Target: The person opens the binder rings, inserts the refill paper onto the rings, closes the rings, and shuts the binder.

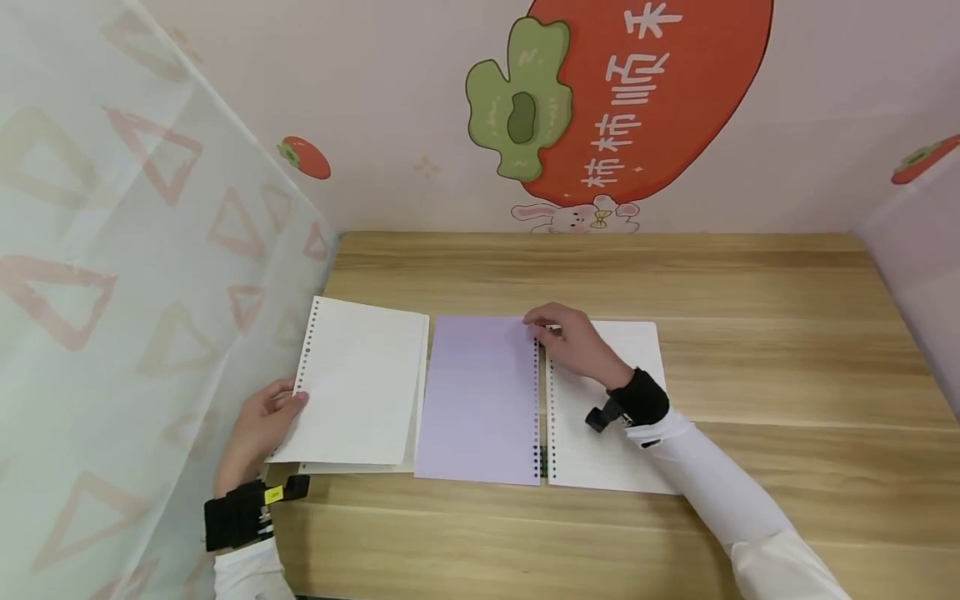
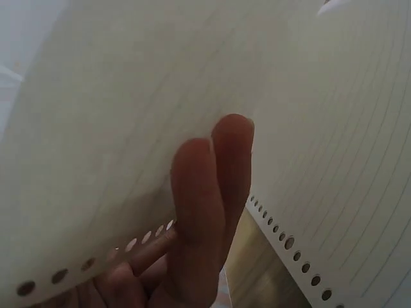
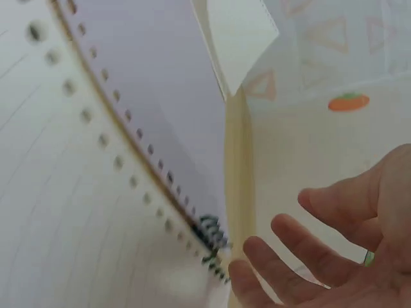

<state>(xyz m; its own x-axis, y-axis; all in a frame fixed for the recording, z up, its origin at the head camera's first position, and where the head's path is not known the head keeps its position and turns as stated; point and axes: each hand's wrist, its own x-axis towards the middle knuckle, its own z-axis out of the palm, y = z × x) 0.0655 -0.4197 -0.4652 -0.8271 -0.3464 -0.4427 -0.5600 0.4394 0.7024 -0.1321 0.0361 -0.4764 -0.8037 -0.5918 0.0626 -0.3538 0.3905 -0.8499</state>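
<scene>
My left hand (image 1: pixel 264 421) pinches the punched left edge of white loose-leaf paper (image 1: pixel 360 383), the thumb on top. In the left wrist view, two fingers (image 2: pixel 196 212) stand against the paper, and a lined, punched sheet (image 2: pixel 340 192) shows behind. My right hand (image 1: pixel 573 340) is over the top of the gap between a purple punched sheet (image 1: pixel 480 400) and a white lined page (image 1: pixel 603 450). Its fingers (image 3: pixel 263 256) are loosely extended near a dark green binding coil (image 3: pixel 210 232), with nothing visibly gripped. A lower binding coil (image 1: pixel 543 461) shows between the two sheets.
The wooden table (image 1: pixel 787 350) meets a pale printed back wall (image 1: pixel 390 108) with a big red persimmon picture. A patterned white side panel (image 1: pixel 150 250) rises close beside my left arm. More white paper (image 1: pixel 360 468) lies under the held paper.
</scene>
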